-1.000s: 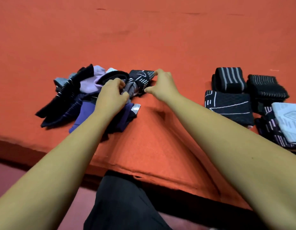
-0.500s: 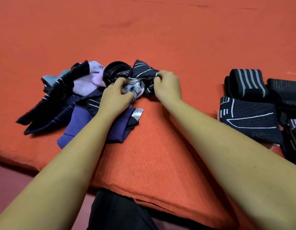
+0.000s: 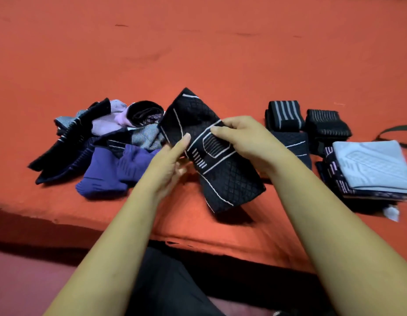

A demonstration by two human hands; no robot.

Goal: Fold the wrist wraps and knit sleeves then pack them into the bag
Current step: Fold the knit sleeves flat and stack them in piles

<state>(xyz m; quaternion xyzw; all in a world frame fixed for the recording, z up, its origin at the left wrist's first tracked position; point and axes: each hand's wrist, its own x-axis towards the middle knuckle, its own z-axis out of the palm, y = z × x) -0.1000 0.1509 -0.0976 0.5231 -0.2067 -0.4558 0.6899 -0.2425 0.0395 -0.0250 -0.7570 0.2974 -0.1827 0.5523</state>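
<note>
One black knit sleeve [image 3: 223,179] hangs slantwise above the table [image 3: 198,53]. Its free lower end could sag or twist if either hold slackens, spoiling the fold, and its upper end might snag the loose heap [image 3: 102,144] just beside it. The right hand [image 3: 246,137] grips the sleeve's middle, fingers [image 3: 232,120] curled over the upper edge and thumb on the face. The left hand [image 3: 168,165] pinches the left edge.

**Soft Even Light, Some Motion Blur**

Soft light from above fell evenly over the orange felt cover [image 3: 198,53], without glare. The black diamond-knit sleeve with white lines [image 3: 220,179] threw a dark shadow toward 5 o'clock. The left hand [image 3: 168,163] was smeared by motion at its fingertips. The small white tag [image 3: 390,213] at 4 o'clock was blurred, and the wide lens stretched the lower corners.
</note>
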